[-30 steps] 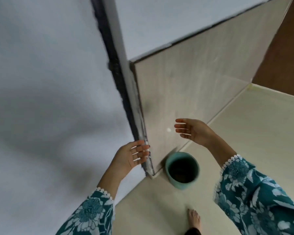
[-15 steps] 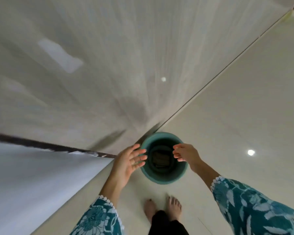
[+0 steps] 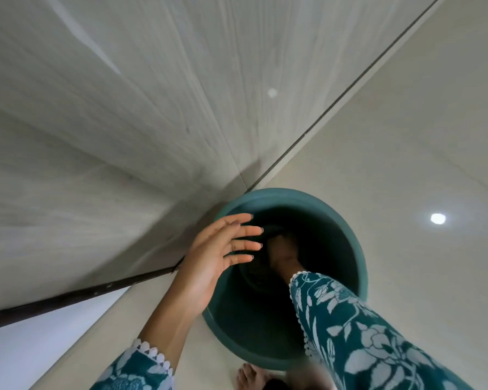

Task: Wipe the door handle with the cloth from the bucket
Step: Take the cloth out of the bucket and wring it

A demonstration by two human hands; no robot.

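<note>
A round teal plastic bucket (image 3: 347, 237) is seen from above, standing on the pale glossy tiled floor (image 3: 406, 130) close against the foot of a light wood-grain door panel (image 3: 124, 108) that fills the far left of the view. The bucket's interior is dark.

The right hand (image 3: 283, 256) is reached deep into the bucket, its wrist emerging from a teal floral sleeve with a white scalloped lace cuff (image 3: 358, 327) that crosses the near right rim. The hand is in shadow, and whether its fingers are clenched or spread cannot be told. Just to the left of and below that hand, at the bottom of the bucket, a dark crumpled shape (image 3: 255, 273) is made out, which may be the cloth; it is too dim to be certain, and contact between it and the fingers of the right hand cannot be confirmed.

The left hand (image 3: 209, 266) is held over the left rim of the bucket, palm turned toward the opening, its fingers (image 3: 244, 244) spread and released, grasping nothing. Their tips are extended over the dark mouth of the bucket, above the dim shape and apart from it.

A bare foot (image 3: 250, 377) is seen on the floor at the near edge, just beside the bucket's near wall. No door handle is in view.
</note>
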